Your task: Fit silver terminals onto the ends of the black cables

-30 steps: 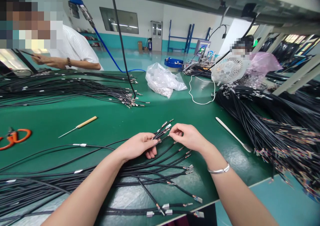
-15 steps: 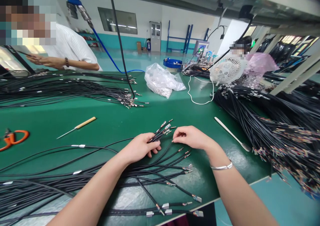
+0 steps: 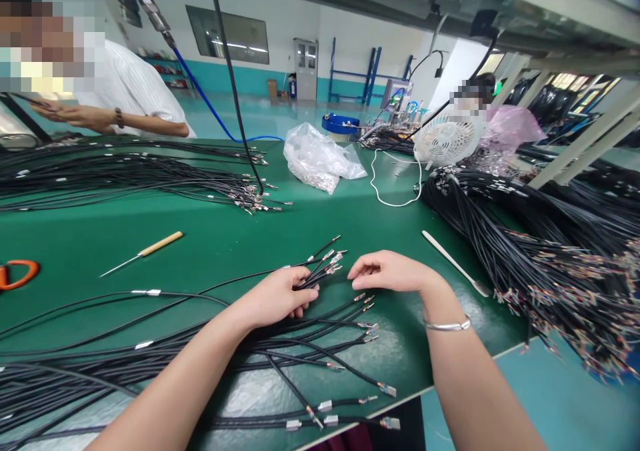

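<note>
Several black cables [image 3: 320, 280] with metal terminals at their ends are gripped in my left hand [image 3: 277, 296], whose thumb and fingers wrap round them. The ends fan out beyond the fingers to the upper right. Just right of those terminals, my right hand [image 3: 387, 271] hovers with its fingers loosely bent and a gap by the thumb; I see nothing in it. More black cables [image 3: 320, 341] with crimped ends lie under and in front of my left hand, their ends pointing right. White labels mark some of the cables.
An awl [image 3: 163, 243] and an orange-handled tool [image 3: 23, 274] lie left on the green table; a white stick-like tool [image 3: 453, 261] lies right. Behind are a cable bundle [image 3: 150, 171], a plastic bag [image 3: 317, 161] and a fan [image 3: 447, 138]. Thick cables [image 3: 480, 218] fill the right. A person sits opposite.
My right hand has let go of a cable end beside the bunch, and its fingers have loosened. One more cable now lies along the far side of my left hand. The view has shifted slightly.
</note>
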Tool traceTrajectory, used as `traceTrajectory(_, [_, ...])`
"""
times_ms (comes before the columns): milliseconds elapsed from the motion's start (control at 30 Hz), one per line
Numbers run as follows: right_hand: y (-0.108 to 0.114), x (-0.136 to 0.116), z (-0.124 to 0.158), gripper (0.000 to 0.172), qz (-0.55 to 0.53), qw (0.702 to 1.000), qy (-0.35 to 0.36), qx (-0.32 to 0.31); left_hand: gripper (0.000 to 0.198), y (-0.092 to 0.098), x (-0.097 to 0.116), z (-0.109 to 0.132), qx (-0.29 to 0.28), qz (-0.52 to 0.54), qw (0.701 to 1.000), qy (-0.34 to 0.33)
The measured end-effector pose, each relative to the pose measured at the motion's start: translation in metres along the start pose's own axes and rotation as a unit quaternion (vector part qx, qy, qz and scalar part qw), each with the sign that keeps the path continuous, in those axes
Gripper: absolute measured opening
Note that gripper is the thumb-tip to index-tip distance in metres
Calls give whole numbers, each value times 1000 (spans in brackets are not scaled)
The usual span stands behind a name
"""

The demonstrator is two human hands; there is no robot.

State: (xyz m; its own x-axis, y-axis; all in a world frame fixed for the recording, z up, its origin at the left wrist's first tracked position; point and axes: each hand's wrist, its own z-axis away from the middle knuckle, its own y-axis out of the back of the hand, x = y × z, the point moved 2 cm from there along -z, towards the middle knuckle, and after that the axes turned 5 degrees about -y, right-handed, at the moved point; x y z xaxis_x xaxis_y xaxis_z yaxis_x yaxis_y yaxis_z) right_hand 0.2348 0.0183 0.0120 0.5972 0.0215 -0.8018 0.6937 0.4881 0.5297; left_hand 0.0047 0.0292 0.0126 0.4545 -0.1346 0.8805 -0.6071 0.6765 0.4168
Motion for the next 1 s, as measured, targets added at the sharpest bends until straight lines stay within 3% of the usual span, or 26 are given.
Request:
traceTrajectory(167, [-8,-6,4,31,14,996,-10,-82,20,-2,1,1,-14,3,1000,-10])
traceTrajectory(233, [-14,-10,3,34,50,995,-3,-84,20,-2,4,2,-10,-34,999,-26])
traceTrajectory(333, [-26,-22,2,36,156,985,51,-49,20,-3,6,2,1,-67,997,-36])
traceTrajectory(467, [-38,-37,3,11,246,962,115,-14,21,-4,5,1,-1,-52,998,-30])
traceTrajectory(733, [-25,-25,-11,12,139,978,142,67,28,0,1,-2,-25,-33,999,-33])
traceTrajectory(800, [-17,-23,-10,12,133,975,134,114,25,1,-3,-4,-38,1,999,-15])
traceTrajectory(933, [-9,-34,13,12,125,958,35,255,21,2,-9,-8,-47,57,997,-21])
traceTrajectory(1000, [-21,-44,30,12,123,964,25,235,21,2,-11,-8,-46,63,996,-31])
